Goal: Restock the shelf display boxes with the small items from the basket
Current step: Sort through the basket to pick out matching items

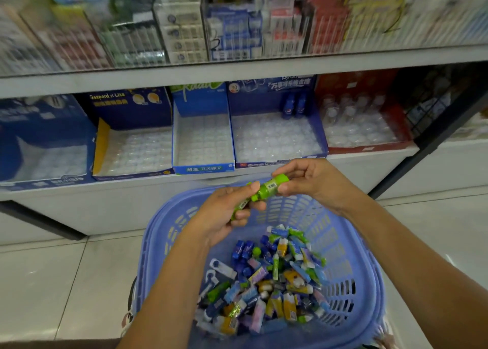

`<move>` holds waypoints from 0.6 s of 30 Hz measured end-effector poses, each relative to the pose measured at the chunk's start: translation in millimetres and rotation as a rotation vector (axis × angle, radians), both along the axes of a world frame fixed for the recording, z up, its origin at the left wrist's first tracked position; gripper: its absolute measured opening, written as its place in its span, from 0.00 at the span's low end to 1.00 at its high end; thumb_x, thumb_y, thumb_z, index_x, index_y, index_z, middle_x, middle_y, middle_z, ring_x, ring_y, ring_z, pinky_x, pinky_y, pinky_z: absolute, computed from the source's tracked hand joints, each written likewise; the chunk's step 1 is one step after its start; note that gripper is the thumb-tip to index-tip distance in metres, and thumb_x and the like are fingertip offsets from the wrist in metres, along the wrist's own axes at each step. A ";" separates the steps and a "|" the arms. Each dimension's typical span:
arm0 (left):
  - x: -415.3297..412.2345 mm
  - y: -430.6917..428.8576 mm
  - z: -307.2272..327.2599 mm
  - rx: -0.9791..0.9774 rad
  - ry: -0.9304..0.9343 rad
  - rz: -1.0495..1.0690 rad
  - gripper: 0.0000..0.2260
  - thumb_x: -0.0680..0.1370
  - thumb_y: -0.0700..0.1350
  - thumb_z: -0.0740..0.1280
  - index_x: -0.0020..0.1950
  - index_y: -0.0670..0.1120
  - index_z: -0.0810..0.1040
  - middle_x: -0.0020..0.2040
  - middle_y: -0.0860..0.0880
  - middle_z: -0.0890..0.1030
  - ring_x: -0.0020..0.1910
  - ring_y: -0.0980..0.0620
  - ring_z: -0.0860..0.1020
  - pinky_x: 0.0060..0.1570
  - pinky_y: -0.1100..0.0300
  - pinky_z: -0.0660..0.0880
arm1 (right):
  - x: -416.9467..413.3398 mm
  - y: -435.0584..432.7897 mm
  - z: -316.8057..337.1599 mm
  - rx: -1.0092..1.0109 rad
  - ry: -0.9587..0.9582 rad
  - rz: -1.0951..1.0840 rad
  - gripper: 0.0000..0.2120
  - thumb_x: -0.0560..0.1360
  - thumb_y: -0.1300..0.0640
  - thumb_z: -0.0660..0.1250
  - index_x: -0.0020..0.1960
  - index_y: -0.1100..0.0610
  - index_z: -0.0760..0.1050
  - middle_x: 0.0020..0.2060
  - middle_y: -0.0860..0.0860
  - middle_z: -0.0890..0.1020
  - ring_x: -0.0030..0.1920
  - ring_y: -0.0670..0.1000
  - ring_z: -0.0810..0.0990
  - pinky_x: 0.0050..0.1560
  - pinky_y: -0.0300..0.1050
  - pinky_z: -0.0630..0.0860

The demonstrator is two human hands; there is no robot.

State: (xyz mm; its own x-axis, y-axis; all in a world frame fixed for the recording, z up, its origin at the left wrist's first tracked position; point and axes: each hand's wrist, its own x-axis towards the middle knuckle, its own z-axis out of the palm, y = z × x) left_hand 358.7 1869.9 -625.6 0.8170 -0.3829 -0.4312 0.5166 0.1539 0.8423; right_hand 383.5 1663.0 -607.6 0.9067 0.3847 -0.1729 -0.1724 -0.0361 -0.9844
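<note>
"Small items (274, 277) are lying heaped in the lavender basket (369, 258) near you, and you're holding what look like two green ones above its far rim. How are they going to handle?"

"Light and stiff, I'd judge, with slick wrappers, so you're better off pinching each around its middle. Your right hand (314, 182) is pinching one green tube (274, 186) near its right end. Your left hand (224, 216) is curling round a second green tube (241, 206)."

"How many boxes are waiting?"

"I'm counting five display boxes on the lower shelf (375, 161): four blue, then a red box (364, 147) at the right. The narrow blue box (203, 137) straight ahead is showing only bare cells. The wider blue box (277, 137) to its right is holding two small blue bottles (294, 105) at its far wall. The basket's pile is too jumbled to count."
</note>
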 end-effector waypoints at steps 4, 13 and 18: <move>5.5 1.6 15.1 0.066 -0.050 0.019 0.18 0.65 0.53 0.72 0.46 0.40 0.81 0.35 0.46 0.83 0.22 0.60 0.64 0.20 0.69 0.61 | 2.6 2.0 18.9 -0.090 -0.073 0.012 0.13 0.65 0.70 0.74 0.47 0.59 0.82 0.42 0.54 0.86 0.43 0.48 0.85 0.43 0.34 0.79; 35.9 5.5 35.4 0.494 -0.499 0.126 0.06 0.68 0.49 0.76 0.40 0.49 0.84 0.26 0.56 0.76 0.24 0.61 0.69 0.26 0.69 0.67 | 18.1 15.3 47.1 -0.771 -0.621 0.037 0.18 0.67 0.51 0.75 0.57 0.46 0.80 0.43 0.36 0.79 0.53 0.45 0.73 0.54 0.33 0.70; 54.4 5.1 40.2 0.556 -0.614 0.105 0.06 0.67 0.46 0.77 0.42 0.52 0.84 0.36 0.53 0.83 0.32 0.60 0.78 0.34 0.68 0.75 | 35.7 17.8 47.3 -0.839 -0.681 0.139 0.14 0.72 0.50 0.71 0.57 0.47 0.79 0.39 0.36 0.75 0.44 0.40 0.70 0.49 0.25 0.64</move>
